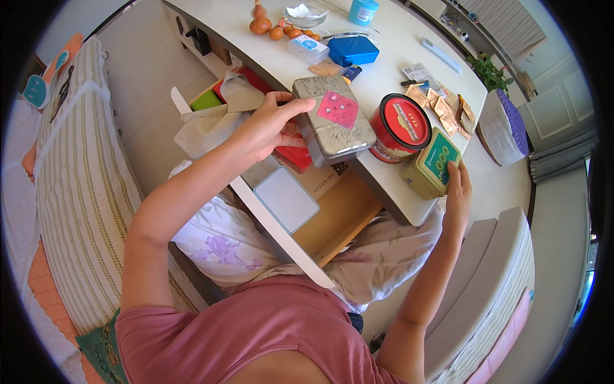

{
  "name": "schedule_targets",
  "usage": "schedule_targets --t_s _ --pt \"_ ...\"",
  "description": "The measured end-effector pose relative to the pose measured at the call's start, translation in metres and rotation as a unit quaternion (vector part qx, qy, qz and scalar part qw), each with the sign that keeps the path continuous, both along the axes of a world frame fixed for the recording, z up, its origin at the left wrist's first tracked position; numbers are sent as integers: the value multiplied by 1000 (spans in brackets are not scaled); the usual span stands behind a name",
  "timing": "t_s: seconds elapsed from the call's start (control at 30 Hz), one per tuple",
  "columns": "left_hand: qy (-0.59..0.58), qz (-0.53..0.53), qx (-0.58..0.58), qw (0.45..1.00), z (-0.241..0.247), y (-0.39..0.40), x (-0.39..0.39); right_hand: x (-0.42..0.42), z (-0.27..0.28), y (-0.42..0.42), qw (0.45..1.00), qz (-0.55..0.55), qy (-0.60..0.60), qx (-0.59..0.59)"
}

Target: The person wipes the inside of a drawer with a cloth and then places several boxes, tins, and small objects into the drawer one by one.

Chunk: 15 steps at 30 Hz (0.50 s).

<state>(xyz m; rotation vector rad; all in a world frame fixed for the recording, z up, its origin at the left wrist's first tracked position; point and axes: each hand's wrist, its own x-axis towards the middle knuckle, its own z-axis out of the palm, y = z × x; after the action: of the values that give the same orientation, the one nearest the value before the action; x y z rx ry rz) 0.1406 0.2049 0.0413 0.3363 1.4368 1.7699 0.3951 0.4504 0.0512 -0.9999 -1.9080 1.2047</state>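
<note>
My left hand grips the near-left side of a silver embossed tin with a pink diamond label. The tin is tilted over the table's edge, above the pulled-out drawer. At the table corner, my right hand holds the right side of an olive-green tin with a teal lid panel. Between these two tins stands a round red tin with a black rim. Inside the drawer, a flat white panel with a teal border lies near a red box, partly hidden by the silver tin.
Beige cloth-like wrapping and a green item fill another open compartment on the left. A blue case, a clear plastic box, brown gourds and sachets lie on the white table. A striped sofa flanks me.
</note>
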Motion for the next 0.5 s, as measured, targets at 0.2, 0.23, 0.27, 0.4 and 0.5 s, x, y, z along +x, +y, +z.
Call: schedule_targets --t_s 0.2,0.23,0.27,0.4,0.5 --pt "-29 65 21 997 -5 20 0 -6 9 -42 897 -166 -50 406" --pt "-23 73 13 997 -7 20 -1 -9 17 -61 879 -164 0 448" --pt "-18 77 6 997 -7 20 -2 -6 12 -79 890 -110 28 441" --pt "7 17 -24 1000 -11 23 -15 -28 -5 -141 879 261 40 396" --pt "50 13 -73 996 -15 14 -24 -66 -42 -160 860 385 -56 331"
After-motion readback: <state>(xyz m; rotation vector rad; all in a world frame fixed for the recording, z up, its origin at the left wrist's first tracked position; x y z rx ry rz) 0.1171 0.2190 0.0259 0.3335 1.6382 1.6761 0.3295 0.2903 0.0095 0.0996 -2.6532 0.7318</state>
